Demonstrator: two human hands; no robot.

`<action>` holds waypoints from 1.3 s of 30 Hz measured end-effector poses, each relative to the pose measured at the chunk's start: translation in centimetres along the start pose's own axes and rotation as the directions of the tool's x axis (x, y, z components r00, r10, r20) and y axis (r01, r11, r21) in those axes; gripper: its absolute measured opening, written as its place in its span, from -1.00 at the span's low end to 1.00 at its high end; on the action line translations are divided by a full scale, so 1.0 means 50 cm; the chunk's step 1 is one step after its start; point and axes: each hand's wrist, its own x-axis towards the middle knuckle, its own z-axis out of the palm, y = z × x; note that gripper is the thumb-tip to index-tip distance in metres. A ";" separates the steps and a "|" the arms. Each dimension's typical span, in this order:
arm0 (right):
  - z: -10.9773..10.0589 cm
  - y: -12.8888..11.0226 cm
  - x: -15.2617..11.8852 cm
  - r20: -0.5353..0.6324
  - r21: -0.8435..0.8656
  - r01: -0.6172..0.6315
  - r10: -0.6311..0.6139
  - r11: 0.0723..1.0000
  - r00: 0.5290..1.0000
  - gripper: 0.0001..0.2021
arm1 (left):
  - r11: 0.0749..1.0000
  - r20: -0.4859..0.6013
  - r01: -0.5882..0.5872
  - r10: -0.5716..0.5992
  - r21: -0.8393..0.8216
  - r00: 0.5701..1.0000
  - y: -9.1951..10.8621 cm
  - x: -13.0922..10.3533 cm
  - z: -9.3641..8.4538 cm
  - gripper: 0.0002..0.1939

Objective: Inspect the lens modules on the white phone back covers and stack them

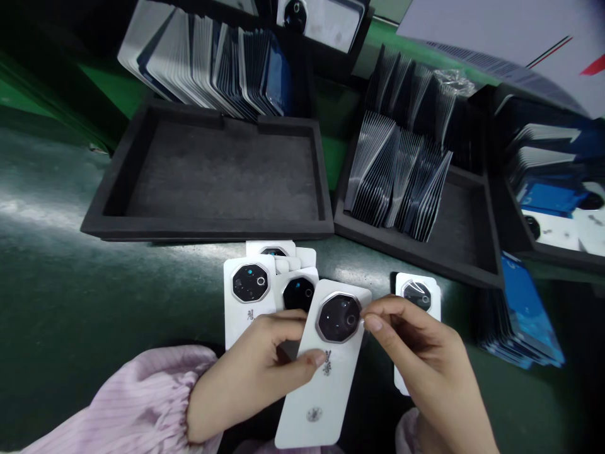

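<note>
My left hand (265, 366) grips a white phone back cover (321, 397) by its left edge, with the thumb flat on its face. The cover is tilted and bears a dark octagonal camera window (338, 317), dark lettering and a small round mark. At the window's right edge, thumb and forefinger of my right hand (416, 347) are pinched together; what lies between them is too small to make out. Behind my left hand lie several similar white covers (236, 315), partly overlapping. More white covers (401, 378) are stacked beyond my right hand, partly hidden by it.
A black foam tray (208, 226) stands ahead on the green table, with a row of upright panels (203, 63) behind it. Right of it, another black tray (416, 249) holds thin clear-edged sheets (401, 176). Blue-faced panels (529, 309) are stacked at far right.
</note>
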 end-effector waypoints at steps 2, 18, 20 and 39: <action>-0.001 0.002 0.000 0.002 -0.006 -0.009 0.009 1.000 1.000 -0.85 | 1.000 0.000 -0.002 0.002 0.006 1.000 0.000 0.000 0.000 -0.80; 0.025 -0.007 0.006 -0.045 0.013 0.011 -0.011 1.000 0.999 -0.85 | 0.994 -0.033 -0.103 0.104 0.032 0.994 -0.003 -0.012 -0.002 -0.78; 0.021 -0.005 0.004 0.106 0.039 -0.025 0.021 0.999 0.994 -0.82 | 0.993 -0.029 -0.112 0.112 0.026 0.993 -0.002 -0.013 -0.003 -0.80; -0.051 0.074 -0.025 -0.384 -0.380 -0.209 0.051 0.901 0.922 -0.59 | 0.989 -0.079 -0.108 0.116 0.098 0.990 -0.030 0.006 -0.003 -0.60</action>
